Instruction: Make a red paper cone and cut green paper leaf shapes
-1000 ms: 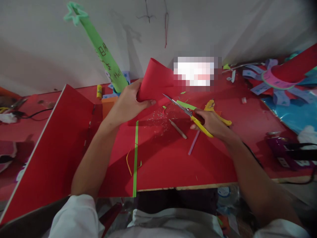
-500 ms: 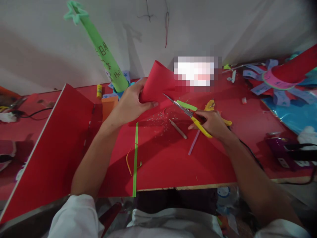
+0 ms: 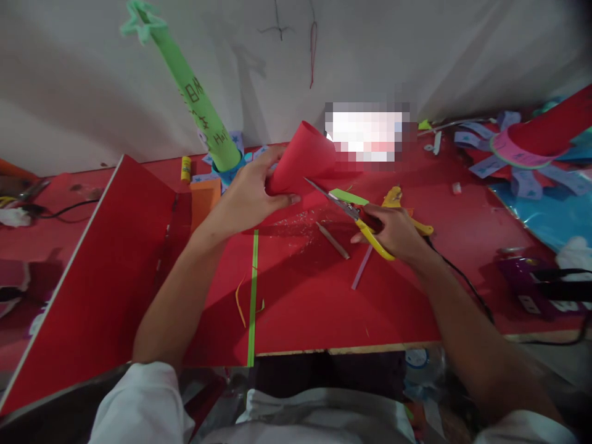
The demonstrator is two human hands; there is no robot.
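A curled red sheet [image 3: 303,157], rolled like a tube, is held in my left hand [image 3: 252,194], with the thumb along its lower edge and the fingers behind it. My right hand [image 3: 393,231] is closed on the yellow-handled scissors [image 3: 354,213], whose blades point up and left towards the sheet's lower edge. A green strip [image 3: 349,197] lies just behind the blades. Under the scissors a grey pen-like stick [image 3: 333,240] rests on the red table [image 3: 342,308], near small scraps.
A green tube [image 3: 192,98] with a star top leans at the back left. A red upright panel [image 3: 102,265] stands at left. Behind my right hand lies a yellow tool [image 3: 393,197]. A pink-ringed red tube [image 3: 531,145] and purple box [image 3: 531,283] are at right.
The red sheet has shifted slightly right and its tube opening has turned and looks rounder. My left hand has moved a little right with it. The scissors have barely moved.
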